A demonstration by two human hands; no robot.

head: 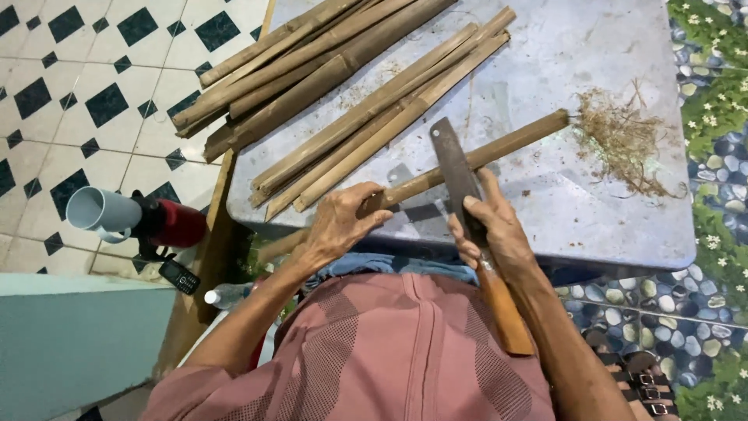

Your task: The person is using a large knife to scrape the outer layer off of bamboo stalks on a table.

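My left hand [340,221] grips a long bamboo strip [499,148] that lies slanted across the grey table [592,210]. My right hand [491,226] holds a flat-bladed knife [454,168] with a wooden handle [505,312], its blade resting across the top of the strip. At the strip's far end sits a heap of dry bamboo shavings [619,136].
More split bamboo strips [374,117] lie side by side on the table, and a thicker bundle [288,66] juts over its left edge. On the tiled floor to the left stand a red flask with a grey cup [132,218], a small phone [181,277] and a plastic bottle [226,295].
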